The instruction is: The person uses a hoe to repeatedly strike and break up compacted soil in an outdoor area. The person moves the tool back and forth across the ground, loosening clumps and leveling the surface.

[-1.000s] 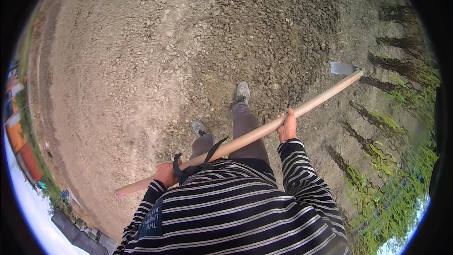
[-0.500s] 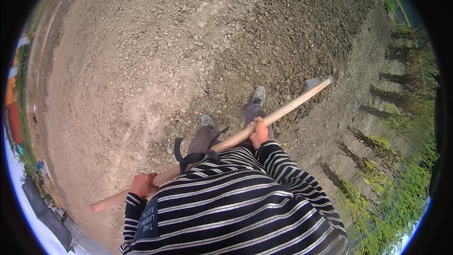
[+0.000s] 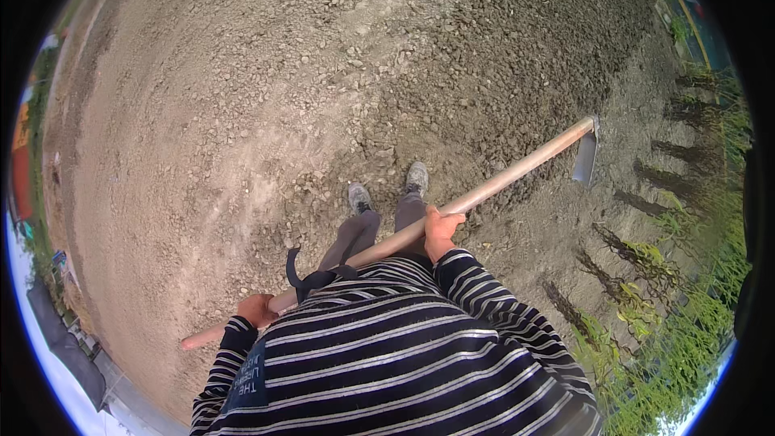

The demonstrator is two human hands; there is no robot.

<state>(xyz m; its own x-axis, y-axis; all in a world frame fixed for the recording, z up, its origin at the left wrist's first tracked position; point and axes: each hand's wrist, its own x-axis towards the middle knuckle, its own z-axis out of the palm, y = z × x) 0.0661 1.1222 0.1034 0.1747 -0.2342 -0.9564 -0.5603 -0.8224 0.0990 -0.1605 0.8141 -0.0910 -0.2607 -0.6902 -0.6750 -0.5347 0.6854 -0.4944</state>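
Wooden-handled hoe (image 3: 394, 241) — in both hands (image 3: 257, 311) (image 3: 441, 232)

The hoe's handle (image 3: 521, 167) looks like smooth wood with a soft sheen, its blade (image 3: 584, 159) like smooth grey metal. The striped top (image 3: 371, 355) is matt knitted cloth, the dark strap (image 3: 311, 280) matt fabric; the soil (image 3: 517, 56) is rough, crumbly and matt.
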